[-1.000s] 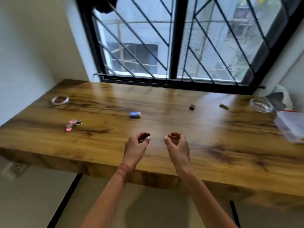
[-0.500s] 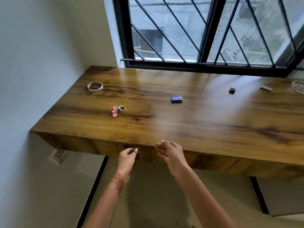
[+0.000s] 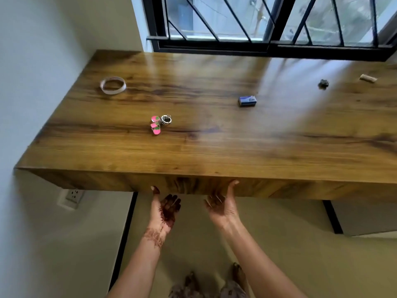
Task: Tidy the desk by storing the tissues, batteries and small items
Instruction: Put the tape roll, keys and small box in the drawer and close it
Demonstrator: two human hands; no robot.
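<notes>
On the wooden desk [image 3: 214,147] lie a roll of tape [image 3: 112,85] at the far left, a pink keychain with a metal ring [image 3: 160,124], a small blue box [image 3: 247,100] in the middle, a small dark object [image 3: 323,83] and a tan cylinder [image 3: 368,78] at the far right. My left hand [image 3: 164,208] and my right hand [image 3: 222,206] are palm up, fingers apart, below the desk's front edge. Both thumbs touch the front face. Neither hand holds anything.
A barred window [image 3: 268,24] runs along the back of the desk. A white wall [image 3: 43,61] closes the left side, with a wall socket [image 3: 73,195] under the desk. My feet [image 3: 214,282] show on the floor below.
Both hands have dropped from above the desktop to below its front edge and turned palm up with fingers spread. The view has swung left and downward.
</notes>
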